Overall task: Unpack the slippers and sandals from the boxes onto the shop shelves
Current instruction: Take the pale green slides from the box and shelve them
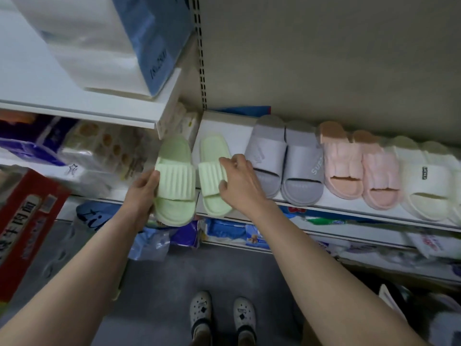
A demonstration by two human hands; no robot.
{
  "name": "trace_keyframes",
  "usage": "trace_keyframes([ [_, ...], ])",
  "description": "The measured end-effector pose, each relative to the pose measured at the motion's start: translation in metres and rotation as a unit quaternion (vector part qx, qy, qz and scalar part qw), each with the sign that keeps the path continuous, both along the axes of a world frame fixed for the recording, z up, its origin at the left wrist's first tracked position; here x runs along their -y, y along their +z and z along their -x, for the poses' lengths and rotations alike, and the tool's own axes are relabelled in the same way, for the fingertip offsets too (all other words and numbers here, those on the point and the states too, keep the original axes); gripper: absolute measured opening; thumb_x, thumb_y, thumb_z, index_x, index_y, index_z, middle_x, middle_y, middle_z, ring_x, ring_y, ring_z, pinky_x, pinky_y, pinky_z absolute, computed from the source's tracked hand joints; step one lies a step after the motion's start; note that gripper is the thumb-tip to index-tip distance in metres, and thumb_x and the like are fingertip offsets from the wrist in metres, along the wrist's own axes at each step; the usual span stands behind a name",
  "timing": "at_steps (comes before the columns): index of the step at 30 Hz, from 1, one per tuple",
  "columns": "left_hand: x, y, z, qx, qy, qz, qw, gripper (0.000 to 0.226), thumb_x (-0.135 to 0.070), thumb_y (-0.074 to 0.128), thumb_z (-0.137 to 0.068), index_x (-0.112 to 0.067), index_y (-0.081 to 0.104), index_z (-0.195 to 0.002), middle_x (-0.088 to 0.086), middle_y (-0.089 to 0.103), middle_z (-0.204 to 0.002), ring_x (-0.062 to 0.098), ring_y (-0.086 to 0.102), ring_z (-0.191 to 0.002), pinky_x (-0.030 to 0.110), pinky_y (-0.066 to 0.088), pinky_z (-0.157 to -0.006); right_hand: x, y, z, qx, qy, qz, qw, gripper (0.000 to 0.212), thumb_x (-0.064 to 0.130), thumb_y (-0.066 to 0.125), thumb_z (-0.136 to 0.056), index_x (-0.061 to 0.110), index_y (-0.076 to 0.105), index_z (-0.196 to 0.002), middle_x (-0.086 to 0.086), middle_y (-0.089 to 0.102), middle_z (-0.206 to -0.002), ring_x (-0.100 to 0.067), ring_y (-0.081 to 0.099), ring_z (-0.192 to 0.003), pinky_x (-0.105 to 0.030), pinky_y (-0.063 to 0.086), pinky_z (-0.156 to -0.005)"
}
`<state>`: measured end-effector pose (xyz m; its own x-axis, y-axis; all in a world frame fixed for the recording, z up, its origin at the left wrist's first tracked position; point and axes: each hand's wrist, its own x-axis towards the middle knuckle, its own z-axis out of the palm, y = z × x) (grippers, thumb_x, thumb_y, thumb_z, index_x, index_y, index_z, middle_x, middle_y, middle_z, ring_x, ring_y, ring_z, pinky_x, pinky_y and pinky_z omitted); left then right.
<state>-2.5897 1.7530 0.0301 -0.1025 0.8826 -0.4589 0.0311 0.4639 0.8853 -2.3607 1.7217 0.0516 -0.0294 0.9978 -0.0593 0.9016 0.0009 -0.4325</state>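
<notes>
Pale-green foam w/ ribbed strap: green slipper 1, centre-left of frame, gripped at its left edge by left hand; thumb against strap edge, fingers hidden behind sole. Toe end down past front edge of shelf; contact w/ shelf not determinable. Same type, green slipper 2, just right of slipper 1 and apart from it, flat on shelf, toe slightly over front edge. Held across strap by right hand: fingers curled over strap top, thumb at strap's lower side. Further right on same shelf, in a row, toes toward camera: grey pair, w/ white lettering on one strap; pink pair; cream pair, w/ small dark label on strap, partly cut by right frame edge. Pairs side by side, touching or nearly so. Upper left of frame: higher shelf board w/ white-and-blue wrapped pack on top. Packaged goods below that board, blurred. Red carton w/ printed characters at left edge. Lower shelves w/ blue-and-white packs at centre and right. Bottom centre: white clogs on grey floor, on wearer's feet.
</notes>
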Motion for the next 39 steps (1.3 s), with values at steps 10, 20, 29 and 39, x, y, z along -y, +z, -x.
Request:
trace_keyframes([
  [10, -0.037, -0.004, -0.005, -0.022, -0.032, -0.029, 0.999, 0.017, -0.034, 0.048, -0.099, -0.027, 0.064, -0.098, 0.001, 0.067, -0.097, 0.023, 0.062, -0.090, 0.033, 0.049, -0.068, -0.028, 0.002, -0.026, 0.037, 0.061, -0.001, 0.997, 0.093, 0.041, 0.075, -0.082, 0.021, 0.022, -0.155, -0.009, 0.034, -0.151, -0.028, 0.031, -0.136, -0.034, 0.026, -0.112],
  [20, -0.081, -0.020, -0.077, -0.134, -0.085, -0.072, 0.985, 0.037, -0.037, 0.045, -0.099, -0.020, 0.060, -0.127, 0.007, 0.063, -0.120, 0.029, 0.058, -0.111, 0.040, 0.048, -0.095, -0.032, -0.003, -0.065, 0.052, -0.014, -0.009, 0.999, 0.089, 0.037, 0.078, -0.080, 0.022, 0.030, -0.153, -0.008, 0.041, -0.139, -0.027, 0.035, -0.128, -0.035, 0.034, -0.106],
  [29, -0.038, -0.016, -0.077, -0.361, -0.329, -0.350, 0.799, 0.065, -0.034, 0.059, -0.093, -0.020, 0.031, -0.150, 0.006, 0.015, -0.160, 0.026, 0.014, -0.147, 0.041, 0.018, -0.118, -0.036, -0.015, -0.066, 0.099, 0.044, 0.011, 0.994, 0.087, 0.035, 0.069, -0.088, 0.032, 0.014, -0.156, -0.007, 0.017, -0.161, -0.029, 0.015, -0.146, -0.034, 0.015, -0.119],
  [39, -0.053, -0.023, -0.087, -0.410, -0.337, -0.337, 0.778, 0.066, -0.028, 0.055, -0.096, -0.017, 0.022, -0.152, 0.008, 0.008, -0.161, 0.031, 0.001, -0.149, 0.037, 0.010, -0.117, -0.021, -0.027, -0.078, 0.094, 0.073, -0.033, 0.992, 0.066, 0.037, 0.054, -0.098, 0.030, 0.020, -0.155, -0.008, 0.012, -0.164, -0.030, 0.009, -0.151, -0.039, 0.018, -0.119],
])
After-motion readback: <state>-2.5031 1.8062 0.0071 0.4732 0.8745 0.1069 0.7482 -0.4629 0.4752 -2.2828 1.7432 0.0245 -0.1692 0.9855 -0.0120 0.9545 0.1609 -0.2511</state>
